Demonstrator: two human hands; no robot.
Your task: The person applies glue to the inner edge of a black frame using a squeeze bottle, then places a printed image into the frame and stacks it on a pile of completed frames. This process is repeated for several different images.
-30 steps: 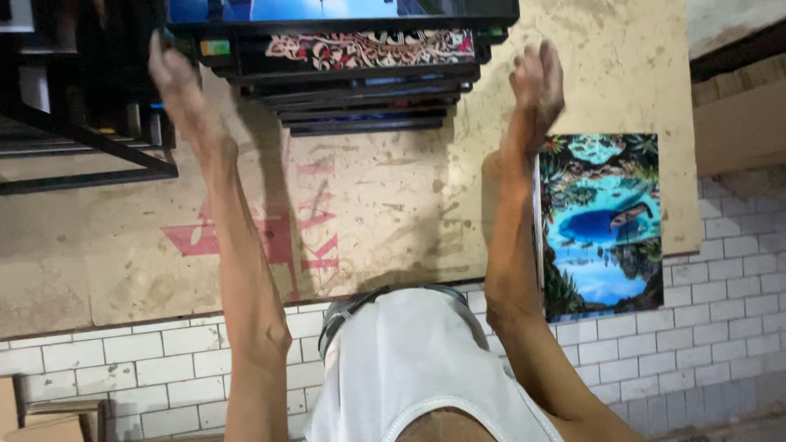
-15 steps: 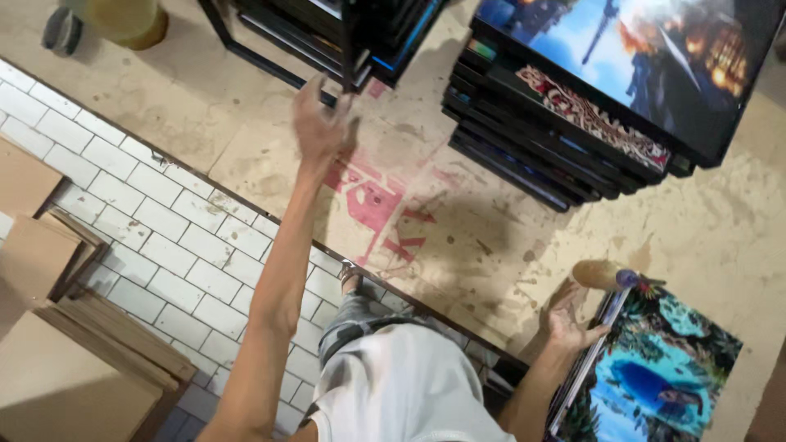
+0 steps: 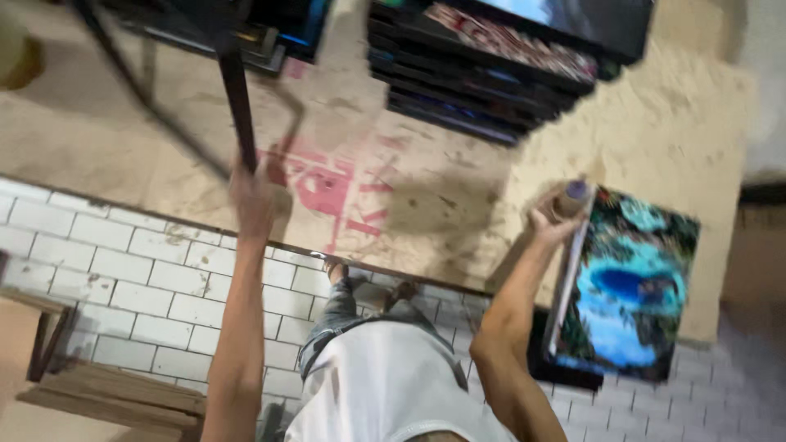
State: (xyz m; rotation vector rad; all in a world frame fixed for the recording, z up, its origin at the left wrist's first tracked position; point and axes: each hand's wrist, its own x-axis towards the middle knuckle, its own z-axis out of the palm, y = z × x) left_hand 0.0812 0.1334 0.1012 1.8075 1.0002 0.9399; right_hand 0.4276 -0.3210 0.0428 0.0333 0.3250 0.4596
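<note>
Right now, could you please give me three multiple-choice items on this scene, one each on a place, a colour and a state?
1. Where does the painting stand?
A. by the right hand
B. on the frame stack
C. by the left hand

2. What colour leads in the painting?
A. red
B. blue
C. yellow

3. What is the left hand doing?
A. hanging free
B. lying flat on the floor
C. gripping a black bar

Key:
1 A, the right hand touches its top edge.
2 B, a blue pool fills its middle.
3 C, its fingers close round the bar of a dark stand.
</note>
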